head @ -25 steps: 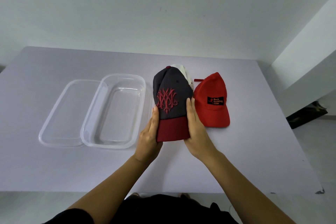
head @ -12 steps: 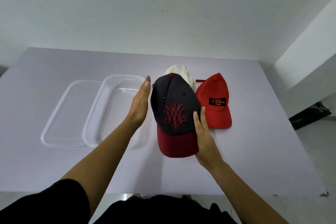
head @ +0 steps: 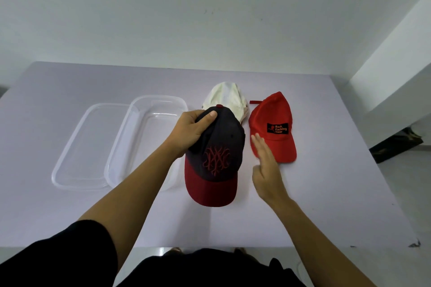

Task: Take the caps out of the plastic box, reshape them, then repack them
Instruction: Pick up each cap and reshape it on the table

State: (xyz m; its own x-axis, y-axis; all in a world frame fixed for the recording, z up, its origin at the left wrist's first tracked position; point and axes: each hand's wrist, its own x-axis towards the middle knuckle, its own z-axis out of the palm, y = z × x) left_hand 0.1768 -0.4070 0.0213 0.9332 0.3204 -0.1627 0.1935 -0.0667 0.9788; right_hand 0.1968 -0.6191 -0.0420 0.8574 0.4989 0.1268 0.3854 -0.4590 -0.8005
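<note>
A dark cap (head: 221, 147) with a red emblem and a dark red brim lies mid-table, brim toward me. My left hand (head: 193, 130) grips the back left of its crown, thumb on top. Just right of the cap, my right hand (head: 265, 165) is held with straight fingers and holds nothing. A red cap (head: 272, 128) with a black patch lies on the table to the right. Behind the dark cap a cream cap (head: 227, 98) is partly hidden. The clear plastic box (head: 149, 123) sits empty on the left.
The box's clear lid (head: 81, 144) lies flat on the table, tucked against the box's left side. The pale purple table (head: 326, 193) has a near edge close to my body and a white wall behind it. A dark object sits on the floor at right (head: 396, 144).
My left hand moved from beside the cap onto the back of its crown and gripped it. My right hand let go of the brim's right edge and drew away to the right.
</note>
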